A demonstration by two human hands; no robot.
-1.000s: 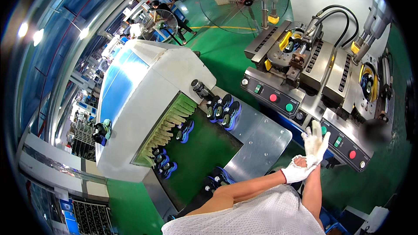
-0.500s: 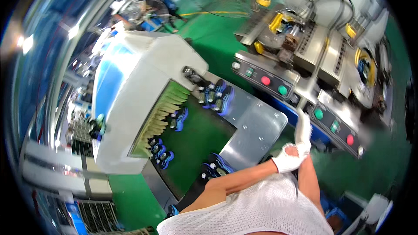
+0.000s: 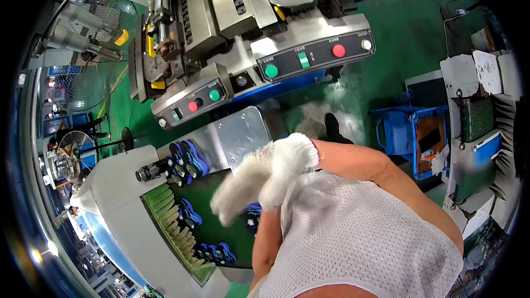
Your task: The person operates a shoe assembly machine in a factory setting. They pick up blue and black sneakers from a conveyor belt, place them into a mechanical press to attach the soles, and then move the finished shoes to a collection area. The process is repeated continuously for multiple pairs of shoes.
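My two hands meet in front of my chest, both in white knitted gloves. My right hand (image 3: 297, 153) comes in from the right and closes around the glove near my left wrist. My left hand (image 3: 236, 189) is smeared by motion, so its fingers cannot be read, and its wrist is partly covered by the right hand. Below and behind the gloves, a black-and-blue shoe (image 3: 253, 214) is half hidden. More such shoes stand in a cluster (image 3: 187, 160) on the metal ledge, with a single shoe (image 3: 189, 212) and a small row (image 3: 215, 253) on the green belt.
A white machine housing (image 3: 118, 204) with a fringe of green strips (image 3: 171, 226) stands at left. Ahead is a steel press (image 3: 221, 5) with a button panel (image 3: 314, 55). A bare metal plate (image 3: 237, 138) juts between them. At right are a blue stool-like frame (image 3: 414, 132) and a white rack (image 3: 461, 77).
My view has swung to the right, so the press now lies straight ahead and the white housing lower left. Both gloved hands stay together and have shifted toward the middle.
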